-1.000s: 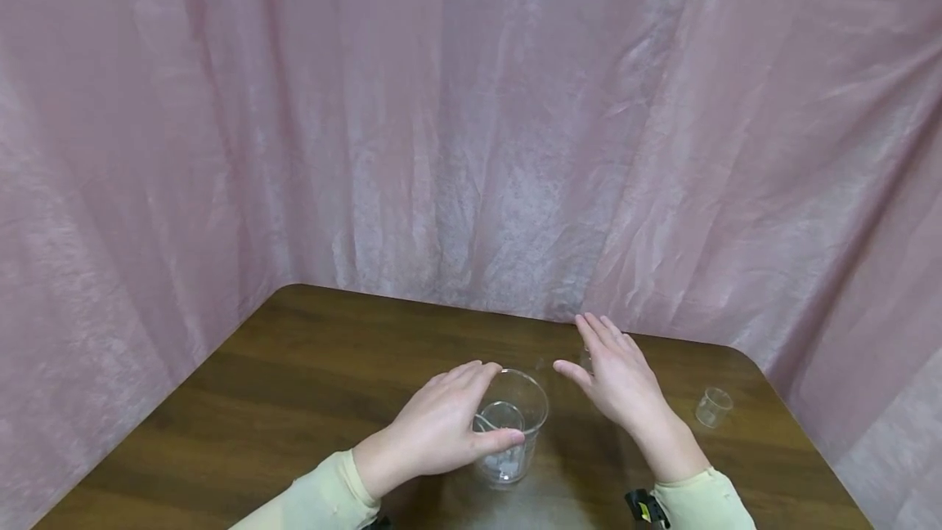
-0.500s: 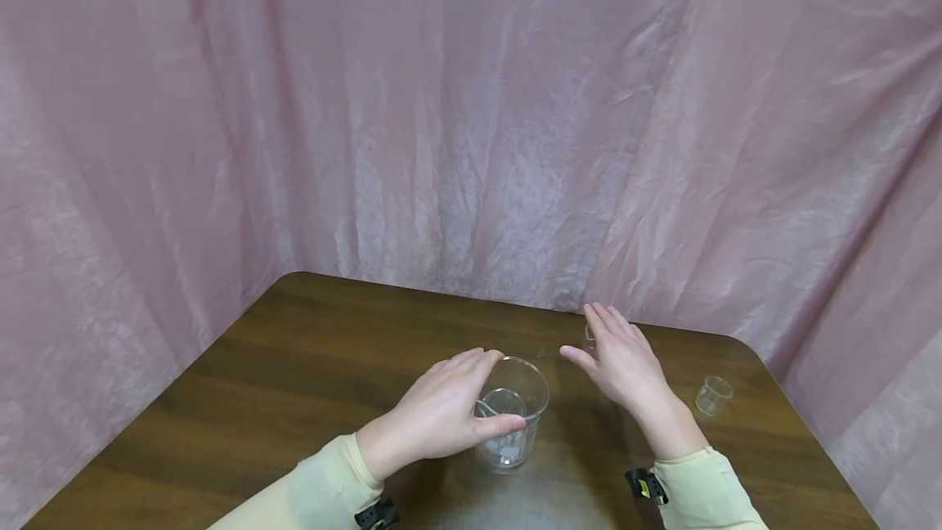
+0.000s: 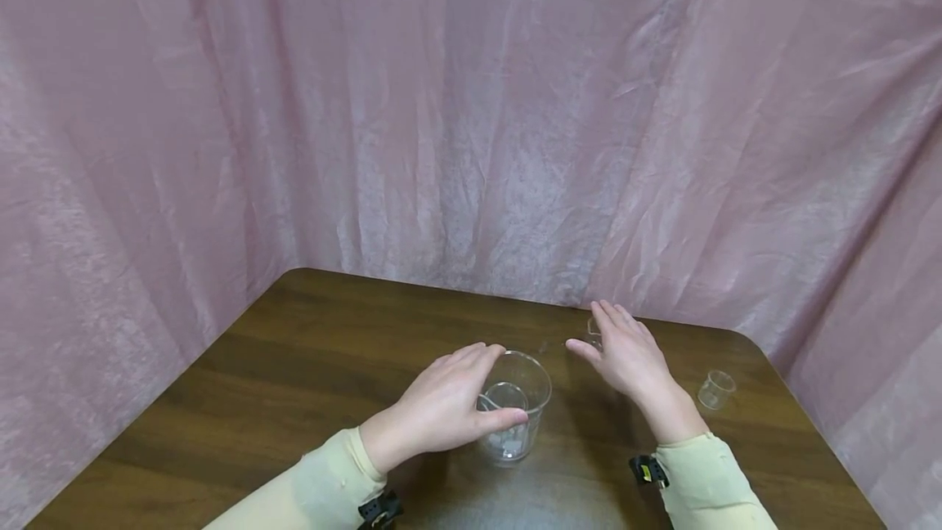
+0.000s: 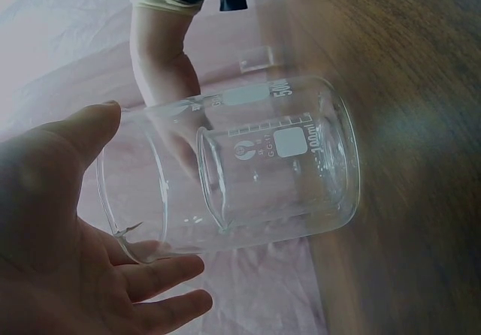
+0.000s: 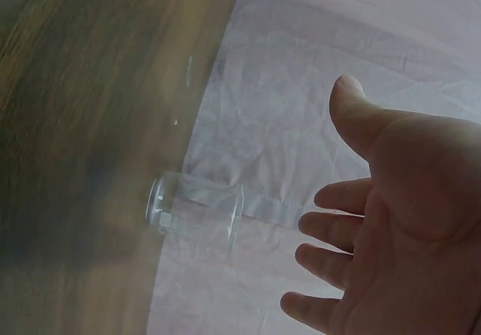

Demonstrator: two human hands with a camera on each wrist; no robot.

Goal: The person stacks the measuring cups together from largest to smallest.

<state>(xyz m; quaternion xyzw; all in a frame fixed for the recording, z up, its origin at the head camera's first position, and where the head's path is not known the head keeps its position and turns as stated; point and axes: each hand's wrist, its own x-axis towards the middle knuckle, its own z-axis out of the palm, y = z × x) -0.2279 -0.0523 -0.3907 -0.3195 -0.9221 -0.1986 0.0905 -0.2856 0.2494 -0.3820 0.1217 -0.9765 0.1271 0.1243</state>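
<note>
Glass jar (image 3: 531,401) is straddled by the left hand (image 3: 443,403), fingers spread; its sides should be pressed evenly. Right hand (image 3: 629,357) is held spread near the far cup (image 5: 197,209).

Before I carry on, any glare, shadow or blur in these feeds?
Head: pale glare low on the table, dark shadows either side of it; left wrist: hazy, though white print shows on the large beaker; right wrist: dim, the small beaker faint against the curtain.

Right hand (image 5: 406,215), fingers extended | clear beaker (image 5: 199,206) near, untouched, on wooden table (image 5: 83,110) | pale curtain (image 5: 293,72) behind
</note>
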